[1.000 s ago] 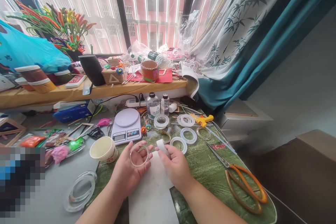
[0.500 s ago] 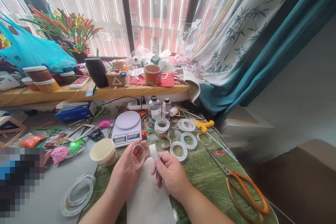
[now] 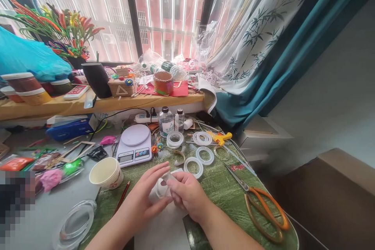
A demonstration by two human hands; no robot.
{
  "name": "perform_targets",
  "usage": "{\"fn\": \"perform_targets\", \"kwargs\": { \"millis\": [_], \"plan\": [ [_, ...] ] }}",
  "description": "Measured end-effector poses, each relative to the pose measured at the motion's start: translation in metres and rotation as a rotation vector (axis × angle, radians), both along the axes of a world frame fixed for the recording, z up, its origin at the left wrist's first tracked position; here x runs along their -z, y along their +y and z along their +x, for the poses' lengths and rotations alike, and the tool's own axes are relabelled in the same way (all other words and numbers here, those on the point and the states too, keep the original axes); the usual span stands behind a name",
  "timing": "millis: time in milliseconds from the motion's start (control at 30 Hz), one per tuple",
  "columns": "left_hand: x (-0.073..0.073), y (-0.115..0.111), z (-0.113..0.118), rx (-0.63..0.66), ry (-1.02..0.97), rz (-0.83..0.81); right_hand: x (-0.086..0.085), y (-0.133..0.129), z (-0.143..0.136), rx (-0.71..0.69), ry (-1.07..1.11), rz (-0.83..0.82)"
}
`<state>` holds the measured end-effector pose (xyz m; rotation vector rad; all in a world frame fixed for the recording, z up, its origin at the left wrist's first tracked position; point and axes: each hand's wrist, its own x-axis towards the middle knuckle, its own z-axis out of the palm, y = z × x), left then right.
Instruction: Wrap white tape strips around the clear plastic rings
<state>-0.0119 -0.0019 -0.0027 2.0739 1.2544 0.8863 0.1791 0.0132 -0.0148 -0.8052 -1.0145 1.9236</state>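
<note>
Over a white sheet (image 3: 162,230), my left hand (image 3: 145,193) curves around a clear ring (image 3: 159,192), with its fingers stretched over the top and its thumb below. Part of that hold is hidden. My right hand (image 3: 190,197) pinches a whitish, translucent strip (image 3: 168,177) between thumb and fingers, right against the ring. Whether the strip sticks to the ring I cannot tell. Just beyond my hands lie white ring moulds (image 3: 193,160) and a small curved piece of tape (image 3: 181,158). A pencil (image 3: 122,198) lies left of my left forearm.
Large orange-handled scissors (image 3: 265,211) lie on the right, near a yellow glue gun (image 3: 221,138). To the left stand paper cups (image 3: 107,181) and a kitchen scale (image 3: 134,146). Two bottles (image 3: 166,122) stand behind. Clear rings (image 3: 77,222) lie at the lower left.
My hands have come together, bringing the strip against the ring. My left hand has turned over, its back now facing up. The view has shifted slightly right.
</note>
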Motion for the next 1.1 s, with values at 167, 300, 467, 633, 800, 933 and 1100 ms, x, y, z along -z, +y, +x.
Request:
{"fn": "perform_targets", "kwargs": {
  "millis": [167,300,467,633,800,933,1100],
  "plan": [
    [-0.003,0.002,-0.001,-0.071,0.068,-0.025,-0.002,0.000,0.000,0.033,-0.039,0.062],
    [-0.004,0.005,0.004,-0.183,0.051,-0.015,-0.005,-0.001,-0.003,0.109,-0.089,0.261],
    [-0.002,0.006,0.006,-0.078,0.033,-0.018,-0.001,0.009,0.003,0.087,-0.066,0.114],
    [-0.003,0.007,0.000,-0.004,0.132,0.002,-0.001,0.015,0.009,0.038,-0.037,-0.008],
    [-0.008,0.006,-0.003,0.048,0.148,-0.006,-0.004,0.014,0.012,-0.056,-0.062,0.016],
    [-0.008,0.006,-0.001,-0.014,0.124,-0.004,0.000,0.012,0.009,-0.020,-0.058,0.018],
    [-0.010,0.005,0.004,-0.135,0.097,-0.020,0.005,0.007,0.002,0.011,-0.012,0.037]
  ]
}}
